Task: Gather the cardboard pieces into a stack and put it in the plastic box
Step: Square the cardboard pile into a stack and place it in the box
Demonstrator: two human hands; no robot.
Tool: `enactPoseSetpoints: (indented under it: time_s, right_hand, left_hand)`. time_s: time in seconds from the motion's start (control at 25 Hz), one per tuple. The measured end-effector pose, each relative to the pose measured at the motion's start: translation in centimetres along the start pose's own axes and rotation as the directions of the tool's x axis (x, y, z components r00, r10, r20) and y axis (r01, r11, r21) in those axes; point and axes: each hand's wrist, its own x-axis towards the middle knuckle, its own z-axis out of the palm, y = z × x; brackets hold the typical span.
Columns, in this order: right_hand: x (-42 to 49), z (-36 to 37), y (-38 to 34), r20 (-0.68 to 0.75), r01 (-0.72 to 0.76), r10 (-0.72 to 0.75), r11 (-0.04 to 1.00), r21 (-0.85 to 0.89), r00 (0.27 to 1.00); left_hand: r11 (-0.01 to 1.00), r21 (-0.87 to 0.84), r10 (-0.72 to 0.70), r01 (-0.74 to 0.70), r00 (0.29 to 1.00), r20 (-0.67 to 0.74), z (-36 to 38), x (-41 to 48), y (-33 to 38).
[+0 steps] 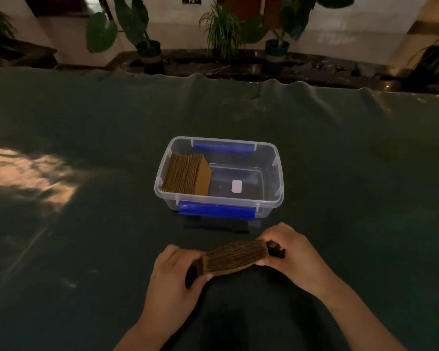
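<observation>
A row of brown cardboard pieces [235, 257] stands on edge between my two hands, just above the dark cloth near me. My left hand [174, 271] presses on its left end and my right hand [289, 252] presses on its right end, squeezing the pieces together. Beyond them sits a clear plastic box [271, 201] with blue latches. Another stack of cardboard pieces [186, 174] leans inside the box at its left side. A small white label shows on the box floor.
A dark green cloth [86, 148] covers the whole table, wrinkled at the far edge. A patch of light falls on it at the left. Potted plants [147, 46] stand on a ledge behind the table.
</observation>
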Motion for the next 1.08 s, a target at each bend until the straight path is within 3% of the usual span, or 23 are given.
enactPoseSetpoints:
  time_s: [0.24,0.36,0.52,0.68,0.88,1.08]
  right_hand:
    - [6.2,-12.8,-3.8,0.064,0.245,-0.236,0.95,-0.196,0.97]
    - [13.4,-16.7,-4.4,0.197,0.235,-0.184,0.93,-0.282,0.963]
    - [20.1,-15.1,-2.5,0.392,0.211,-0.063,0.914,-0.347,0.918]
    - [21.9,-11.9,-0.4,0.453,0.224,-0.021,0.889,-0.399,0.891]
    - [21.1,-10.1,0.2,0.398,0.371,-0.115,0.656,-0.657,0.91]
    - [20.4,-8.9,0.5,0.392,0.396,-0.115,0.487,-0.778,0.913]
  left_hand:
    - [0.994,0.025,0.108,-0.106,0.98,-0.168,-3.6,6.1,6.5]
    - [0.995,0.085,0.072,-0.058,0.983,-0.169,-3.6,11.5,9.0]
    - [0.987,0.15,-0.049,0.055,0.998,-0.042,-1.0,16.1,9.3]
    - [0.954,0.269,-0.187,0.132,0.963,0.192,2.0,18.0,8.7]
    - [0.924,0.338,-0.285,0.179,0.912,0.295,3.7,19.0,8.8]
    - [0.879,0.438,-0.369,0.186,0.849,0.379,4.8,19.9,9.2]
